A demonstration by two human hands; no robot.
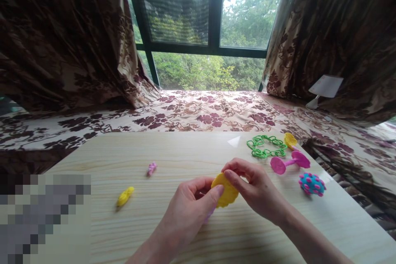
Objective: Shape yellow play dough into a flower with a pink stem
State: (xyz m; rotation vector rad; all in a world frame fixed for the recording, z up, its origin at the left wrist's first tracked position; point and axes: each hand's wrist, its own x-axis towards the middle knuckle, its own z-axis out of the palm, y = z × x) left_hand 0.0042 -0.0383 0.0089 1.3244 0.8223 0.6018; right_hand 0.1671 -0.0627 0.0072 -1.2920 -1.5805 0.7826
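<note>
Both my hands hold a flat yellow clay disc (228, 193) with a scalloped edge, tilted above the table's near middle. My left hand (193, 200) pinches its left side, thumb across the front. With thumb and fingertips, my right hand (252, 181) grips the upper right rim. A bit of purple clay (209, 215) shows below my left thumb; whether it joins the disc I cannot tell. To the left lie a small pink clay piece (152, 168) and a twisted yellow clay lump (125, 196).
Green clay chain links (266, 146) form a ring on the right of the pale wood table (185, 148). Nearby are a pink clay dumbbell shape (290, 162), a yellow clay cup shape (290, 140) and a blue lump with pink dots (312, 184). A white lamp (326, 86) stands beyond.
</note>
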